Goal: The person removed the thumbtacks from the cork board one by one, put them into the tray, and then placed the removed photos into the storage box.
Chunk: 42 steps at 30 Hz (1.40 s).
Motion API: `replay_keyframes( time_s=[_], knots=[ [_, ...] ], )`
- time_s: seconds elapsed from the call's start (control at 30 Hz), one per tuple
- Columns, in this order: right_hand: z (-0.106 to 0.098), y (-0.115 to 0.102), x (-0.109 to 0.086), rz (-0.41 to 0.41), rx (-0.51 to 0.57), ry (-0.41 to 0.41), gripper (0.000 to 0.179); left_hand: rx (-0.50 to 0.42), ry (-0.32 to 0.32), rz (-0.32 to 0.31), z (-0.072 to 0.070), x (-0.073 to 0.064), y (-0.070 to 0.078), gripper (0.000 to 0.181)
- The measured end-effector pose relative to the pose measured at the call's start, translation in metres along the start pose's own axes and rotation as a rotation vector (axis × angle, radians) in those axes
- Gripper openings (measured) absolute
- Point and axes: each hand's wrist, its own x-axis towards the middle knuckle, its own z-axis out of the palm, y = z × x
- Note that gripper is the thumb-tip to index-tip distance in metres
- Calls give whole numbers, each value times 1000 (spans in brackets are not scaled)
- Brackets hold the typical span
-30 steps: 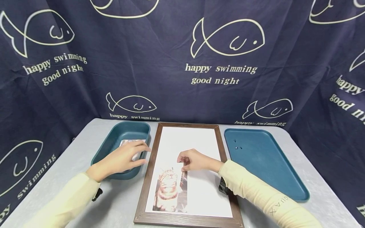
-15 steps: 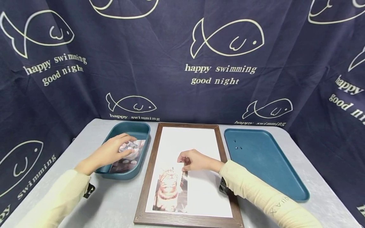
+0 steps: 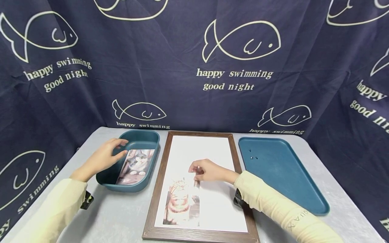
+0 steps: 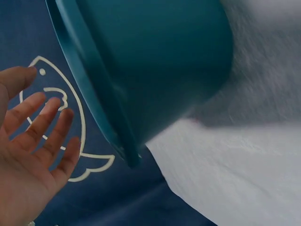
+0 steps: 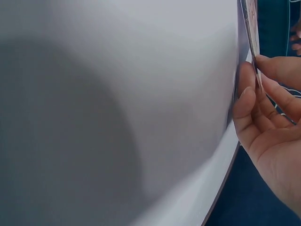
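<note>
An orange tabby cat photo (image 3: pixel 178 206) lies over the lower left of a white board (image 3: pixel 223 209) with a brown frame. My right hand (image 3: pixel 211 170) pinches the photo near its upper right corner; in the right wrist view the thumb and fingers grip the edge of the print (image 5: pixel 254 33). My left hand (image 3: pixel 101 158) is over the left rim of a blue bin (image 3: pixel 141 135), fingers apart and holding nothing. Inside the bin lies a grey-and-white cat photo (image 3: pixel 138 165). The left wrist view has the relaxed left palm (image 4: pixel 35 165) beside the bin's wall (image 4: pixel 155 61).
To the right of the board is a shallow blue tray (image 3: pixel 285 179) with several tiny shiny pieces (image 3: pixel 253 157) near its upper left corner. All stand on a pale grey table (image 3: pixel 118 216), backed by a dark blue fish-print curtain (image 3: pixel 182 84).
My left hand has moved left, from the bin's right rim across to its left rim, uncovering the grey-and-white cat photo. My right hand keeps its pinch on the tabby photo.
</note>
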Motion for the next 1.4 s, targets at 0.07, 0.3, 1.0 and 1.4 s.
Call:
replay_keyframes(
  time_s=[0.07, 0.3, 1.0, 1.4],
  knots=[
    [0, 0, 0, 2, 12, 0, 23, -12, 20, -23, -1, -2, -6, 33],
    [-2, 0, -2, -6, 43, -1, 22, -17, 62, -148, -6, -8, -24, 37],
    [-6, 7, -1, 16, 169, 25, 23, -240, -225, -464, -9, -21, -54, 49],
    [-17, 16, 0, 18, 281, 48, 22, -396, -302, -497, -10, -22, -59, 49]
  ],
)
